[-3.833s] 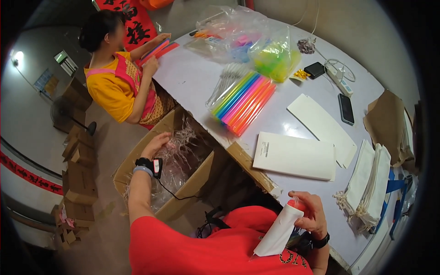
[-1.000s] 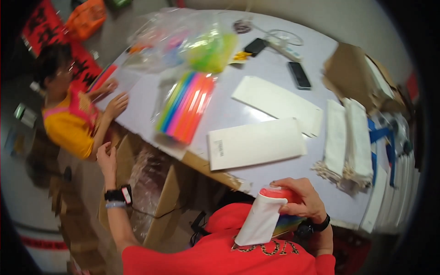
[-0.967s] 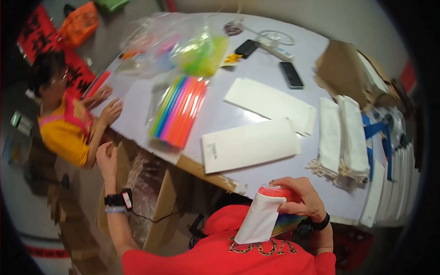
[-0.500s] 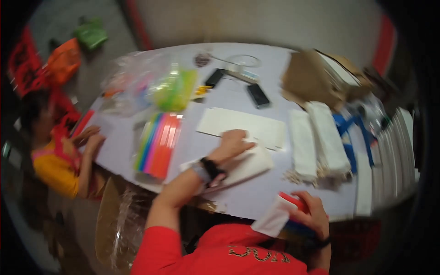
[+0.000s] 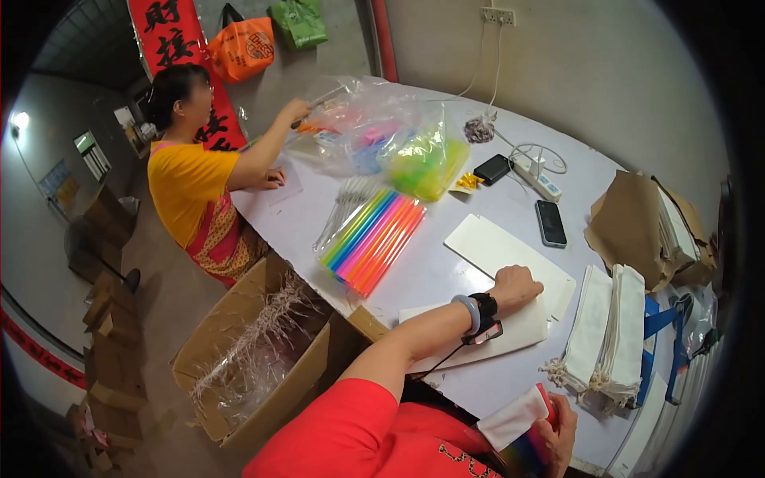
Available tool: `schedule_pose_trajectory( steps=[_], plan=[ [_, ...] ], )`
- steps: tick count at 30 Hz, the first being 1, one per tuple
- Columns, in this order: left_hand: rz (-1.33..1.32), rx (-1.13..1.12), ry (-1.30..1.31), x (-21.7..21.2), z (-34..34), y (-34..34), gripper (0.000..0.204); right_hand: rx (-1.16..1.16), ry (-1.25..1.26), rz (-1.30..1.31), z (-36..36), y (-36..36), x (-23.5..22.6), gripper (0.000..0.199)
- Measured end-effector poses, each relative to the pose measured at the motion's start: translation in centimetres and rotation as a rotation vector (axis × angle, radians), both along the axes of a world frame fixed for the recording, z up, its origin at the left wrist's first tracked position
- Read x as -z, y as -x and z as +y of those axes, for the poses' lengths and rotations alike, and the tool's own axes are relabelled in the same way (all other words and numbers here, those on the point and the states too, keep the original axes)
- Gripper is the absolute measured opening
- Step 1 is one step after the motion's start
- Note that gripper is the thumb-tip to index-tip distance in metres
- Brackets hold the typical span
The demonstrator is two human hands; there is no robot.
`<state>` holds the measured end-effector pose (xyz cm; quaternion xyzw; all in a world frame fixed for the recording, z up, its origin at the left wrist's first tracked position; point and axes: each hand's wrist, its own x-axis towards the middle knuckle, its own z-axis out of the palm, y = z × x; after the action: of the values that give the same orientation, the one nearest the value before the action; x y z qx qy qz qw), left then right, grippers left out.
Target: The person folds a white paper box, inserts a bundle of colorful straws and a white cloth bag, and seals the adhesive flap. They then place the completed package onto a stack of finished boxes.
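The left hand (image 5: 514, 288) is laid over the far edge of a white panel (image 5: 510, 338) on the table (image 5: 446, 291); its fingers are bent, but whether the edge is pinched cannot be told, the fingertips being hidden. A second white panel (image 5: 488, 240) is partly overlapped, presumably so that both lie within one reach. By the right hand (image 5: 558, 430), at the near edge of the table, a multicoloured bundle (image 5: 527, 456) is gripped between thumb and fingers; a white cloth piece (image 5: 510, 416) is draped across it, probably kept from slipping by the same grip. White drawstring pouches (image 5: 594, 327) are stacked alongside, corded ends turned toward the worker, likely for easy pick-up. Coloured tubes (image 5: 374, 243) are kept parallel by a clear wrapper, apparently against rolling.
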<state>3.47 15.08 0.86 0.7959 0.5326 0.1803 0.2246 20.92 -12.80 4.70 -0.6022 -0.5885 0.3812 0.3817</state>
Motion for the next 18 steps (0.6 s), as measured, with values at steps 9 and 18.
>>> schedule_pose_trajectory(
  steps=[9, 18],
  plan=[
    [-0.65, 0.221, -0.447, -15.8, -6.8, 1.0, 0.044, -0.08, -0.17, -0.35, 0.1, -1.7, -5.8, 0.049],
    [-0.674, 0.391, -0.629, -16.4, -12.0, -0.3, 0.044, 0.083, -0.648, -0.806, -2.7, -3.8, -20.0, 0.039]
  ],
)
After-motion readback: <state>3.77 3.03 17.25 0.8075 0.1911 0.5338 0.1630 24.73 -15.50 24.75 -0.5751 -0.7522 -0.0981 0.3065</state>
